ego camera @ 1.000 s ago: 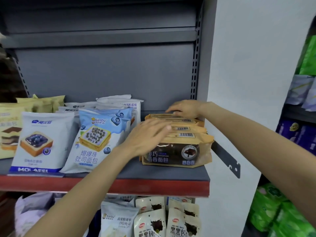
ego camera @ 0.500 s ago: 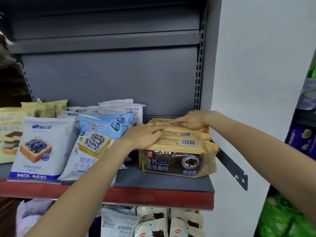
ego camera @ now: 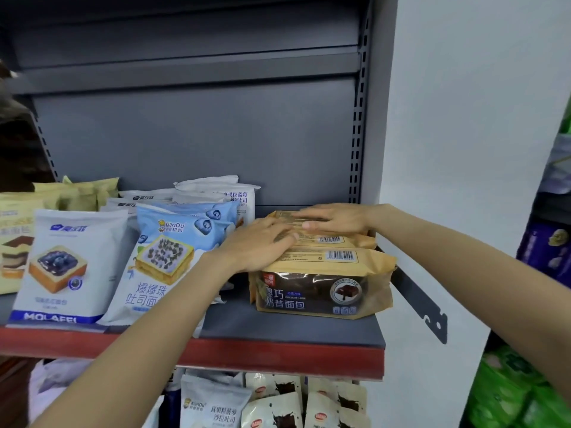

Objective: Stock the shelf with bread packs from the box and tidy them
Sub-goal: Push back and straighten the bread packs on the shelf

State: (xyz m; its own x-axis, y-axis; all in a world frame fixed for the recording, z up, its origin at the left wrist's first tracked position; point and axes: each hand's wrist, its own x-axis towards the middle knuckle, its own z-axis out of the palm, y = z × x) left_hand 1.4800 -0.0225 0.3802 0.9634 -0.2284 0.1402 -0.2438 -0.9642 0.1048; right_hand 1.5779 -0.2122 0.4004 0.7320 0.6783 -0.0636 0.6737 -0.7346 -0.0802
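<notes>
A row of brown and yellow chocolate bread packs (ego camera: pixel 321 288) stands on edge at the right end of the grey shelf (ego camera: pixel 290 332). My left hand (ego camera: pixel 259 245) lies flat on the top seams of the front packs, fingers pointing right. My right hand (ego camera: pixel 336 220) lies flat on the tops of the packs behind, fingers pointing left, almost touching the left hand. Neither hand grips a pack. The box is not in view.
Left of the row lean blue XianDu toast packs (ego camera: pixel 167 261), a white Molafei pack (ego camera: pixel 65 267) and yellow packs (ego camera: pixel 12 242). A white pillar (ego camera: pixel 463 149) and a metal bracket (ego camera: pixel 423 307) bound the shelf on the right. More packs (ego camera: pixel 278 406) sit below.
My left hand has moved right onto the tops of the chocolate packs. My right hand has flattened out and come forward over the rear packs. The hands are closer together.
</notes>
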